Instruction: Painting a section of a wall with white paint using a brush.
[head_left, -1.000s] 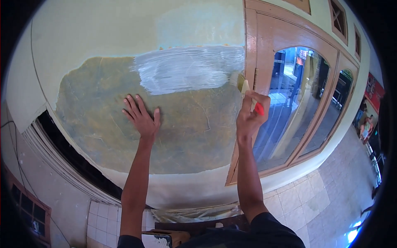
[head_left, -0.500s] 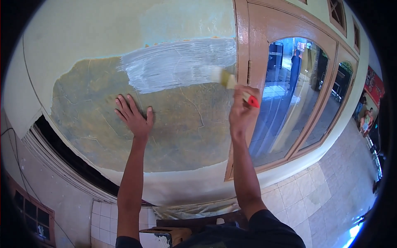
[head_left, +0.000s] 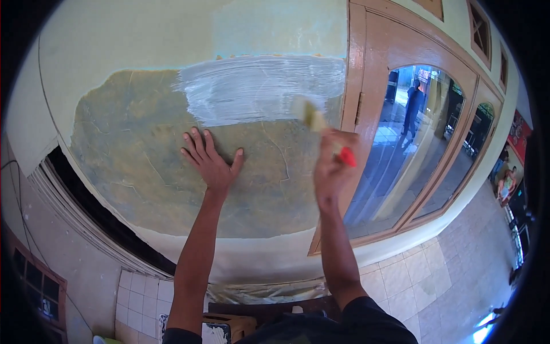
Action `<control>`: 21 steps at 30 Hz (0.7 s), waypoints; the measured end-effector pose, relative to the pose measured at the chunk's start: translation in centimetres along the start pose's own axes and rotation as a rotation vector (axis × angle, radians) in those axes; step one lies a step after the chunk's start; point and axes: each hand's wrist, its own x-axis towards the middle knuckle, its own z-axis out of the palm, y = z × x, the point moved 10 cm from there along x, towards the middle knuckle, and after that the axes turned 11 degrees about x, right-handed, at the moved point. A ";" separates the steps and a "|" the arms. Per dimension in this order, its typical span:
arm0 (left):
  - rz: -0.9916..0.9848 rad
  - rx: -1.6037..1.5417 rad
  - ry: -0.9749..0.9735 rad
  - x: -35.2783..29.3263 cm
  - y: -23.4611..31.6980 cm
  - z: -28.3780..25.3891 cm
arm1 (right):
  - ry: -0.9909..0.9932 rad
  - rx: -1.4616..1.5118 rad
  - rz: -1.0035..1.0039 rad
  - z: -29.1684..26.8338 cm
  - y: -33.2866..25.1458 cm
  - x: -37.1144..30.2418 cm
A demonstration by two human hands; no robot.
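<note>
My right hand [head_left: 337,157] is closed round the handle of a paintbrush [head_left: 318,125], whose red handle end sticks out beside the fingers. The bristles are blurred and meet the lower right part of a white painted band [head_left: 246,92]. That band crosses the top of a bare grey-brown patch [head_left: 252,189] on the wall, and thin cracks run through the patch. Just below the band's left half, my left hand [head_left: 213,163] rests flat on the patch, fingers spread, holding nothing.
A brown door frame [head_left: 354,74] with glass panes [head_left: 395,149] stands close right of the brush. At lower left runs a dark gap [head_left: 109,218] along the wall. A paint-smeared container [head_left: 216,332] sits below my arms. Several people sit at far right on the tiled floor [head_left: 475,246].
The brush has shifted slightly left relative to the door frame, still at the white band. My left hand stays spread on the wall, slightly farther right. The whole view has shifted a little.
</note>
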 end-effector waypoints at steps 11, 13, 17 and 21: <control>-0.004 -0.005 0.007 -0.3 -1.3 -0.1 | -0.108 -0.151 -0.265 5.1 -3.8 -2.3; -0.001 -0.005 0.015 -0.2 -1.1 -0.3 | -0.137 0.072 -0.175 4.8 -3.7 -1.8; 0.033 0.037 -0.034 -0.6 -0.1 -0.5 | -0.014 0.150 -0.010 -0.7 1.0 0.3; 0.042 0.065 -0.049 -0.7 0.6 -0.3 | 0.099 -0.051 0.048 -5.1 0.5 2.2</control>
